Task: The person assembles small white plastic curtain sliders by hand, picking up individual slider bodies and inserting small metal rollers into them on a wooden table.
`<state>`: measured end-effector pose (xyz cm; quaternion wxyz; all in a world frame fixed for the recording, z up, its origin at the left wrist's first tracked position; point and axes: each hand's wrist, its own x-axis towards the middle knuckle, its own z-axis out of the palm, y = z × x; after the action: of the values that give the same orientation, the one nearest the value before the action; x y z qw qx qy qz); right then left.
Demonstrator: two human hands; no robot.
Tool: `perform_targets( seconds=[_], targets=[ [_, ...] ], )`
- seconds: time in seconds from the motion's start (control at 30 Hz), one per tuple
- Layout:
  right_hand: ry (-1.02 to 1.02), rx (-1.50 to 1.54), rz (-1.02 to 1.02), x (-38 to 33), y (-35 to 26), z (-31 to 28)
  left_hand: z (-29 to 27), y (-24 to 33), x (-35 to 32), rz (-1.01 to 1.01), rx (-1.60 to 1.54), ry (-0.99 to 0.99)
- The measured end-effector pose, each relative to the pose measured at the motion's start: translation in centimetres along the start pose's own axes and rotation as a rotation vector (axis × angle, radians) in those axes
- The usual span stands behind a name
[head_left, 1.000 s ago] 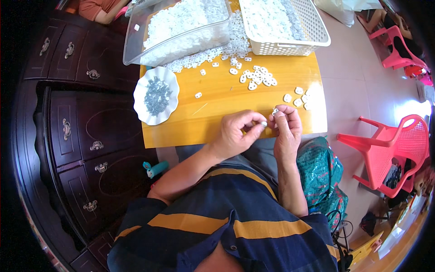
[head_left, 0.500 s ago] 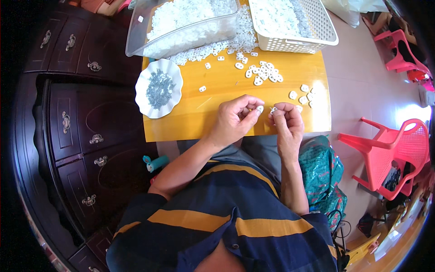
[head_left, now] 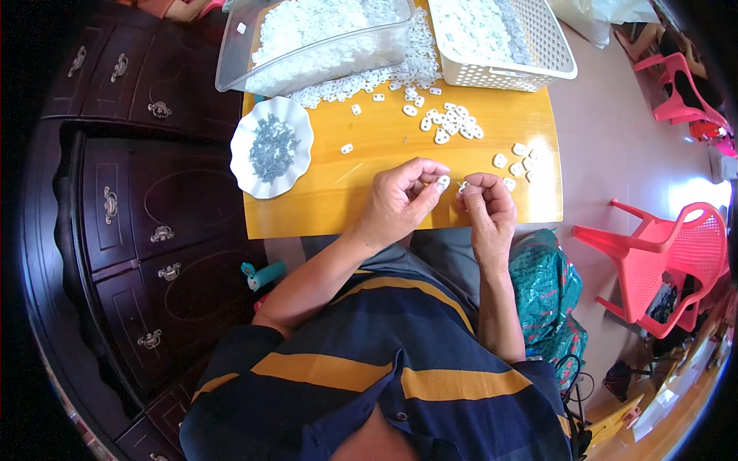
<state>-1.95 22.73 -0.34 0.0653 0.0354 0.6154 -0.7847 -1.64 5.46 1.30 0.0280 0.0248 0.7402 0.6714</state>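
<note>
My left hand (head_left: 403, 192) pinches a small white plastic piece (head_left: 443, 181) between thumb and fingertips above the table's near edge. Close by on its right, my right hand (head_left: 490, 206) is closed on another small light piece (head_left: 463, 186), too tiny to make out fully. A small gap separates the two hands. Beyond them lies a loose group of white two-hole plastic pieces (head_left: 453, 123). Several more white pieces (head_left: 517, 163) rest to the right. At the left, a white scalloped dish (head_left: 241, 154) holds many small dark grey parts (head_left: 272, 147).
A clear plastic bin (head_left: 238, 81) and a cream perforated basket (head_left: 507, 77), both full of white pieces, stand at the far side of the yellow wooden table (head_left: 307, 215). Dark drawers (head_left: 115, 192) border the left. A pink chair (head_left: 653, 246) and a green bag (head_left: 542, 276) are at right.
The table and its contents appear shifted very slightly in the picture. Both hands keep almost the same pose and hold the same pieces.
</note>
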Motion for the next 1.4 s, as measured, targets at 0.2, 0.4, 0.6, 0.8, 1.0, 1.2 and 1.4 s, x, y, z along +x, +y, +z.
perform_targets(
  seconds=[0.2,0.4,0.6,0.8,1.0,1.2,1.4],
  targets=[
    [-0.025,-0.04,-0.006,-0.1,0.1,0.5,0.0,-0.5,0.0,0.102,-0.044,0.053],
    [-0.055,-0.097,-0.037,-0.3,0.2,1.2,-0.5,-0.4,-0.2,0.13,-0.062,0.059],
    [-0.071,-0.159,-0.059,-0.8,-0.3,1.7,-1.4,-0.1,-0.8,0.103,-0.045,0.019],
    [-0.079,-0.163,-0.058,-1.6,-0.8,2.7,-2.1,-0.3,-1.5,0.129,-0.061,0.038],
    [-0.092,-0.222,-0.057,-1.7,-1.0,3.5,-2.9,-0.3,-2.4,0.124,-0.054,0.057],
    [-0.111,-0.243,-0.056,-1.8,-0.8,4.2,-3.6,-0.7,-3.0,0.065,-0.113,0.076],
    [-0.121,-0.243,-0.015,-1.5,-0.7,4.6,-3.6,-1.2,-2.8,0.099,-0.158,0.1]
  ],
)
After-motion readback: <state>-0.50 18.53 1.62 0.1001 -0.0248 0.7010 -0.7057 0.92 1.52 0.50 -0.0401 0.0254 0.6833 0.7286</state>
